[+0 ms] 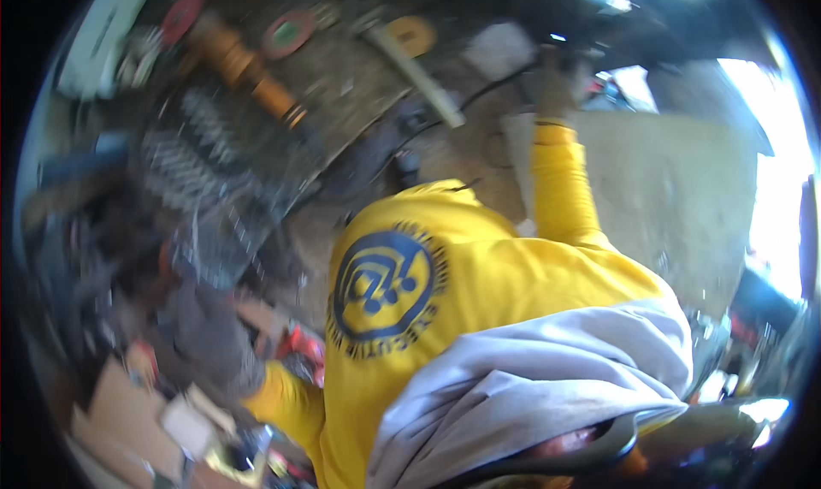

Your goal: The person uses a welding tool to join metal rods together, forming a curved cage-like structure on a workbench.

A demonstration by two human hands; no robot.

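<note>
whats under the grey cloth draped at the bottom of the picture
The grey cloth lies over the lower part of the yellow shirt, whose round blue print stays uncovered beside it. Whatever else lies beneath the cloth is hidden.

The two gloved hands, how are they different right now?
The right hand reaches far up at the end of a straight yellow sleeve, near a black cable. The left hand stays low and close, its arm bent, over scraps of cardboard. The right hand looks small in the picture; the left hand looks bigger. Both wear dark gloves, and both are blurred, so neither grip can be told.
</note>
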